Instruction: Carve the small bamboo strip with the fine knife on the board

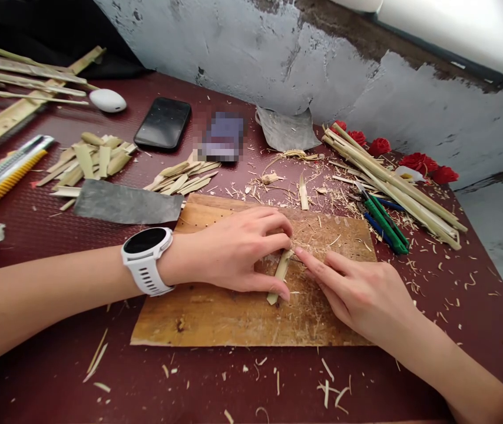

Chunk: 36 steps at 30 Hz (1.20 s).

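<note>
wall (278, 53): grey, peeling paint | table (57, 377): dark red, textured

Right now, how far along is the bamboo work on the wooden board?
Done: two piles of short cut bamboo pieces lie behind the wooden board, and shavings cover it. In hand: the left hand grips one short bamboo piece while the right hand touches its upper end with its fingertips. Left, probably: the long bamboo stalks on the right look uncut.
</note>
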Available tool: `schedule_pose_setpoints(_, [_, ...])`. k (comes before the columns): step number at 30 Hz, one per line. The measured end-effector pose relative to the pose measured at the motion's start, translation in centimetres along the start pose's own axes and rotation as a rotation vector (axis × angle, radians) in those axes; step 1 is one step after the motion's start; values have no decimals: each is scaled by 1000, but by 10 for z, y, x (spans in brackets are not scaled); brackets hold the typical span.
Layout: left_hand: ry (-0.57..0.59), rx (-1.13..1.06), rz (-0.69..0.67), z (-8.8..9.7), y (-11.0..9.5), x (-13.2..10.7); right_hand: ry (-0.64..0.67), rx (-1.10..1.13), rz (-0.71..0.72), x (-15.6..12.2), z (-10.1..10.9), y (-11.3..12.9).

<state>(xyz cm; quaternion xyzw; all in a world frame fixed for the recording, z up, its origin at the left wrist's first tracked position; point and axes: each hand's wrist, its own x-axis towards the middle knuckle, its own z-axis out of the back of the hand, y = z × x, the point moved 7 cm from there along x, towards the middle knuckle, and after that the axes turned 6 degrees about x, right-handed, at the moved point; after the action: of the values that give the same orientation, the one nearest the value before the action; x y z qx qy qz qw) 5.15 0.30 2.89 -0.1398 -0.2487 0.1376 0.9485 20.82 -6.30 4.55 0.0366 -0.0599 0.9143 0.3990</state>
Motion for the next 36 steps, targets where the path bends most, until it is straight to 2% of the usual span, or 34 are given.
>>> schedule_pose_setpoints(20, [-21, 19, -13, 0, 0, -2, 69, -26, -24, -4, -3, 5])
schedule_pose_setpoints(28, [-29, 21, -9, -1, 1, -3, 91, -85, -119, -11, -12, 11])
schedule_pose_setpoints(36, [-7, 8, -4, 2, 0, -2, 140, -132, -73, -13, -14, 15])
